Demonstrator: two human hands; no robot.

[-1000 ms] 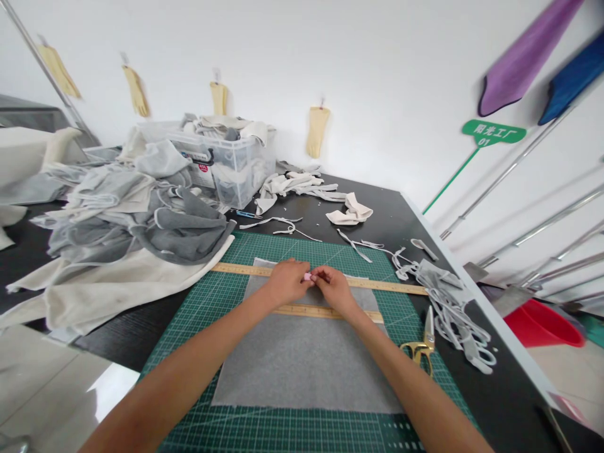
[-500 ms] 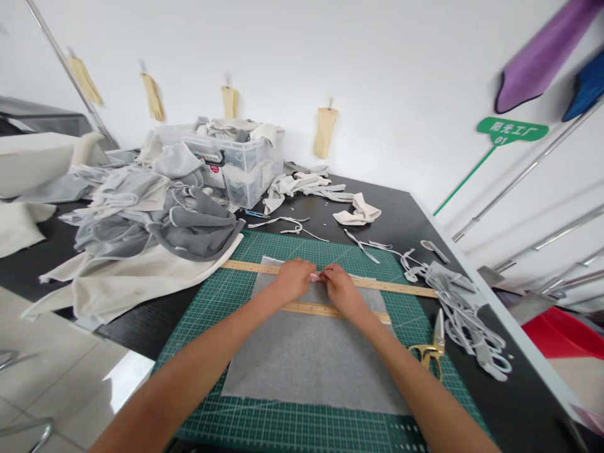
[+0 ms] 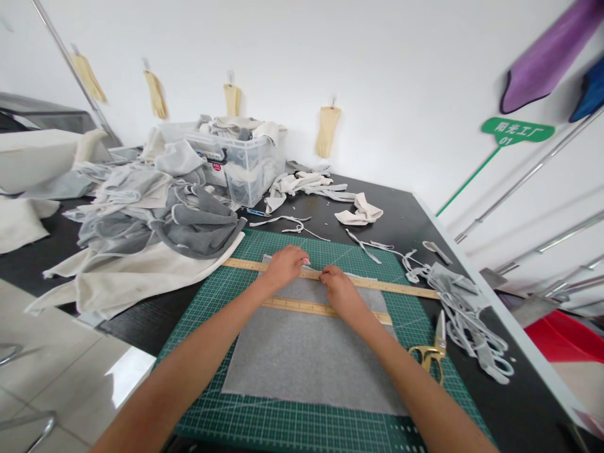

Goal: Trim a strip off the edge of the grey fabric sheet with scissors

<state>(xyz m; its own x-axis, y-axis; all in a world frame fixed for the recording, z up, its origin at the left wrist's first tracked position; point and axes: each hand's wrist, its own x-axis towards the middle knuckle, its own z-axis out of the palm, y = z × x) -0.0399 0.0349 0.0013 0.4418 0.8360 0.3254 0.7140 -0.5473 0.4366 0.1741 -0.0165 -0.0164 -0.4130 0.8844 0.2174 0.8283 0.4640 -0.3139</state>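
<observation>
A grey fabric sheet (image 3: 306, 352) lies flat on a green cutting mat (image 3: 212, 302). Two wooden rulers cross it: a long far ruler (image 3: 396, 288) and a shorter near ruler (image 3: 297, 306). My left hand (image 3: 284, 265) rests on the far ruler, with a small pink piece showing at its fingertips. My right hand (image 3: 338, 290) sits just to its right, between the two rulers. Its curled fingertips touch the far ruler's edge, and the back of the hand hides what they do. Gold-handled scissors (image 3: 433, 351) lie on the mat to the right.
A heap of grey and cream fabric (image 3: 151, 220) fills the left of the black table (image 3: 406, 220). A clear plastic bin (image 3: 240, 160) stands at the back. Fabric strips and offcuts (image 3: 462, 314) lie along the right edge. A red tub (image 3: 566, 340) sits beyond that edge.
My hands were pinched together around the small pink piece. They have since parted: the left hand moved up onto the far ruler and the right hand stayed by the ruler's edge.
</observation>
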